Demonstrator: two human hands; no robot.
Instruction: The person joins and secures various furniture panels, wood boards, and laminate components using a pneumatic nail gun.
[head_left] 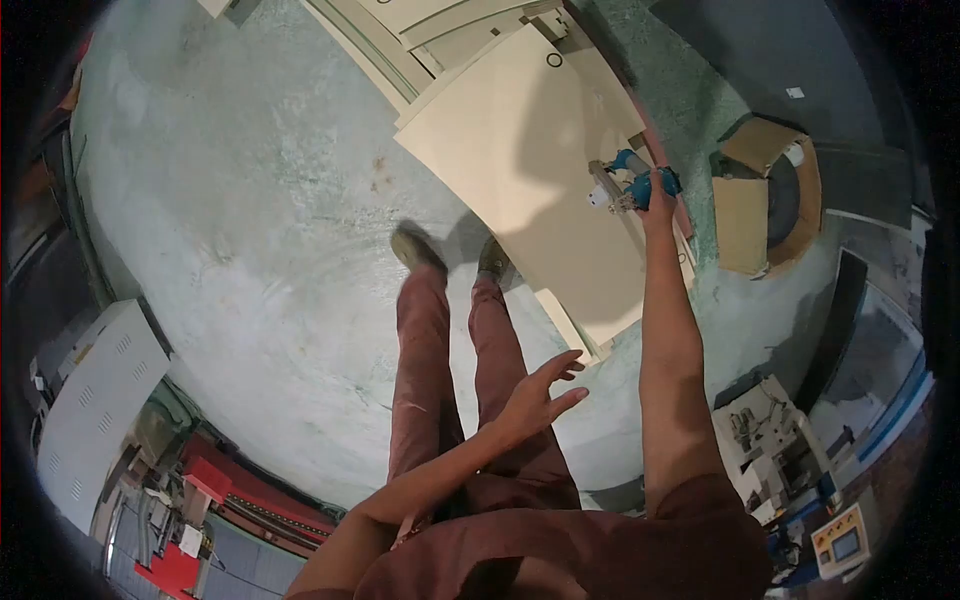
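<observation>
Blue, chunky power tool (640,189) fills my right grip (658,203), near a cream, flat board (555,190); my left grip (535,402) is wide.

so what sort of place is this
Probably a workshop, perhaps for woodworking: the right hand grips a blue handheld tool over large, flat, pale tan panels, and a control box with a yellow-orange face and small screen shows at lower right.

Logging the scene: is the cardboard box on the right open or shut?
Open: the cardboard box shows its dark inside between tan cardboard panels.
</observation>
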